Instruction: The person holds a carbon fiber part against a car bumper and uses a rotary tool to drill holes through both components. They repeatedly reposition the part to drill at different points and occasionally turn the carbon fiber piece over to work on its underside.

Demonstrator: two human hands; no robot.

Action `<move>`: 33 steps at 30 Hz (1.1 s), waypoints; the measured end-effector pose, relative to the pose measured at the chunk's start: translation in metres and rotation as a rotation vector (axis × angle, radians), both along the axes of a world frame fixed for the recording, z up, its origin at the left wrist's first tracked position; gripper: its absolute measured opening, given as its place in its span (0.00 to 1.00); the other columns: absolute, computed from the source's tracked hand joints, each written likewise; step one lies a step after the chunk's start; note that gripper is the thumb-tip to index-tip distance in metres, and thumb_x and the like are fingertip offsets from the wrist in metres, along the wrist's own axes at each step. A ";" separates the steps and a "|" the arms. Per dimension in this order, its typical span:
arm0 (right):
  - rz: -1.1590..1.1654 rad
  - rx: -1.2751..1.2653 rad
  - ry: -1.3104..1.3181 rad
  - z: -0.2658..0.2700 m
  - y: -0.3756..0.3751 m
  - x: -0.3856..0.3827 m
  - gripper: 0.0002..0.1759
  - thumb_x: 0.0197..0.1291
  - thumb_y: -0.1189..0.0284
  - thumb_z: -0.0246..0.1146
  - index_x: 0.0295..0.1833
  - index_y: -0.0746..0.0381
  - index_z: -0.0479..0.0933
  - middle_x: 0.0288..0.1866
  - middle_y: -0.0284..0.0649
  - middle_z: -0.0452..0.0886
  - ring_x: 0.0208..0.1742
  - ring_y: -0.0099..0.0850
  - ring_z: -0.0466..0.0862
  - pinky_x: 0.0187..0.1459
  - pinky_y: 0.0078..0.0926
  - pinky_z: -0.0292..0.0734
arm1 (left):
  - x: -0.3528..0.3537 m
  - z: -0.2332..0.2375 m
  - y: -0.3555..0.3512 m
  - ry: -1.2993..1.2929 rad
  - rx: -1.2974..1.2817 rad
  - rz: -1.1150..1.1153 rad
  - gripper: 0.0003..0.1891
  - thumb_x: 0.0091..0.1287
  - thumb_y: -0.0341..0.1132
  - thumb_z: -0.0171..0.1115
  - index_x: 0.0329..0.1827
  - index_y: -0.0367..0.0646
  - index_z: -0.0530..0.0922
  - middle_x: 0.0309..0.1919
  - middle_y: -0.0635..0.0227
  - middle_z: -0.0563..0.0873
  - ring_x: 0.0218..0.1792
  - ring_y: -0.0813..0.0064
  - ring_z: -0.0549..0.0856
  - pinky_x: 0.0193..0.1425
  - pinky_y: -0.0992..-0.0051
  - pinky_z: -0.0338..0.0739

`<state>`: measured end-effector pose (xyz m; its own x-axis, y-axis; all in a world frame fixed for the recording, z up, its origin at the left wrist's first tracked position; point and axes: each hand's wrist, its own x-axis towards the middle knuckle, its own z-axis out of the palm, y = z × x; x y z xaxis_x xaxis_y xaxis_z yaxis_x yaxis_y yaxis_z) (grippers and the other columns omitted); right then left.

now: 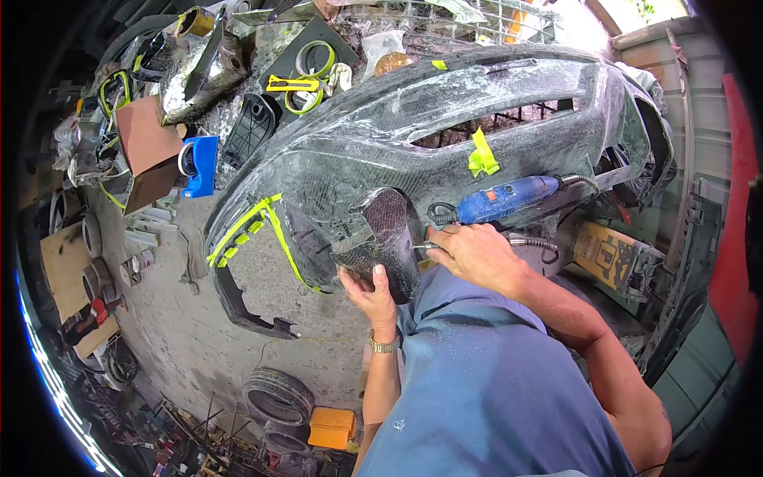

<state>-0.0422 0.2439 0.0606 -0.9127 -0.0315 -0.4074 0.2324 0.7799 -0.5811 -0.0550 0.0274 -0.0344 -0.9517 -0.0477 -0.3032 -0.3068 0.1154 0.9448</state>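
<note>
My left hand [370,297] is closed on the lower edge of a dark, curved carbon-fibre piece [391,238], thumb on its near face. In my right hand [475,253] is the slim metal handpiece [425,245] of a rotary tool, its tip at the right edge of that piece. From this hand a flexible shaft [537,243] runs off to the right. The tool's blue motor body [509,199] lies on a large, dusty car bumper [342,168] with a woven pattern. Where the tip meets the piece is too small to make out.
Yellow-green tape [482,154] sticks to the bumper. Behind it lie a yellow utility knife [292,83], tape rolls [315,57] and a blue tape dispenser [202,165]. Tyres [278,396] and an orange box [331,428] are on the floor. A metal wall [648,71] stands at right.
</note>
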 end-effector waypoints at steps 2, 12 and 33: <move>-0.002 0.027 0.030 -0.001 0.000 -0.001 0.15 0.70 0.62 0.56 0.44 0.62 0.80 0.40 0.44 0.85 0.40 0.43 0.87 0.40 0.42 0.82 | -0.001 0.000 0.003 0.109 -0.050 0.023 0.32 0.68 0.35 0.68 0.70 0.33 0.62 0.57 0.61 0.75 0.55 0.70 0.74 0.63 0.70 0.67; -0.011 -0.017 0.030 -0.001 0.000 0.000 0.15 0.70 0.62 0.56 0.44 0.63 0.80 0.40 0.44 0.85 0.40 0.46 0.86 0.40 0.43 0.82 | -0.001 0.002 0.004 0.094 -0.023 0.023 0.34 0.67 0.34 0.68 0.71 0.33 0.61 0.58 0.61 0.74 0.57 0.69 0.73 0.66 0.70 0.66; 0.011 -0.010 -0.069 -0.003 0.002 -0.003 0.20 0.68 0.60 0.59 0.57 0.62 0.78 0.44 0.44 0.85 0.44 0.47 0.86 0.42 0.45 0.81 | -0.001 0.005 0.003 0.063 -0.007 0.008 0.34 0.68 0.34 0.67 0.72 0.33 0.60 0.61 0.59 0.73 0.59 0.68 0.73 0.67 0.69 0.66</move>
